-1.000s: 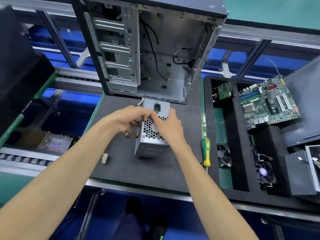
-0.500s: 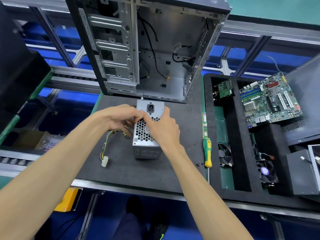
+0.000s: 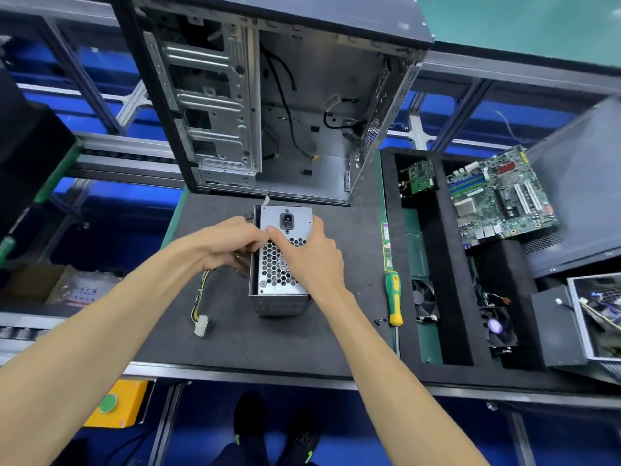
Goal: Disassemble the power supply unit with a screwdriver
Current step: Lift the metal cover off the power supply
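The power supply unit (image 3: 280,264) stood on the dark table (image 3: 235,341), just in front of the open computer case (image 3: 268,95). Both hands were on it. The left hand (image 3: 228,245) held its left edge with curled fingers, and the right hand (image 3: 312,260) lay over the perforated top, its grip closed on the cover. The screwdriver (image 3: 394,299) lay untouched on the table to the right.

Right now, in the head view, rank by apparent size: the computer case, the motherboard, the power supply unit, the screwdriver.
1. computer case, largest by far.
2. motherboard.
3. power supply unit, partly covered by both hands, so its place against the motherboard is uncertain.
4. screwdriver, smallest.
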A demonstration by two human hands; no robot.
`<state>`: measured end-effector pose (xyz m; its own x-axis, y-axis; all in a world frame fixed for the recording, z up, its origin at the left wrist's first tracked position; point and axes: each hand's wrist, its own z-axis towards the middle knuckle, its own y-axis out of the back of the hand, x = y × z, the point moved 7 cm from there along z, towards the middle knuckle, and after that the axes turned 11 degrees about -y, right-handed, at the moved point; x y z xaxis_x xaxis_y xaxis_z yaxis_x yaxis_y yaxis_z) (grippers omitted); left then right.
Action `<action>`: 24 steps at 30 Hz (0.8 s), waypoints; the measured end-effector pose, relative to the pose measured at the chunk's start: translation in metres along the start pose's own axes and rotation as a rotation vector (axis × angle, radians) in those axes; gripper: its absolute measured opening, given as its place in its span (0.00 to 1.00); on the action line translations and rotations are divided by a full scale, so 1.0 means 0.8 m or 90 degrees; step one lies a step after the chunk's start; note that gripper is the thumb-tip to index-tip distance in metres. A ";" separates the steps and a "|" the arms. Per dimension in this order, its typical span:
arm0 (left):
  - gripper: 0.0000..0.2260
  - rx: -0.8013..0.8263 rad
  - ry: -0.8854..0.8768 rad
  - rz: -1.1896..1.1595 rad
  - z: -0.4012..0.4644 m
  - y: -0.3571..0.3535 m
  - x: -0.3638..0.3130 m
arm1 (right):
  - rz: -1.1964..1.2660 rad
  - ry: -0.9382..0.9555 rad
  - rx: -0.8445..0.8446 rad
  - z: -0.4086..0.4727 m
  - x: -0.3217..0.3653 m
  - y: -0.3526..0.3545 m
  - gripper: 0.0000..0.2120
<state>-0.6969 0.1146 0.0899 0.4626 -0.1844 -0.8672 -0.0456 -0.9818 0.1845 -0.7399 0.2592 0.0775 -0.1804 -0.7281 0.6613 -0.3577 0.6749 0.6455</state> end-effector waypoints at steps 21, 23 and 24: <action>0.10 -0.041 -0.044 -0.077 -0.006 0.010 0.001 | 0.154 -0.018 -0.082 0.012 -0.061 0.070 0.41; 0.09 -0.038 -0.051 -0.065 -0.007 0.006 -0.002 | 0.140 0.011 -0.096 0.012 -0.057 0.071 0.38; 0.09 -0.044 -0.056 -0.060 -0.007 0.005 -0.003 | 0.132 0.030 -0.097 0.012 -0.054 0.071 0.34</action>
<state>-0.6933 0.1114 0.0955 0.3825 -0.0979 -0.9187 0.0567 -0.9900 0.1291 -0.7611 0.3280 0.0819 -0.1918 -0.5678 0.8005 -0.1746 0.8224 0.5415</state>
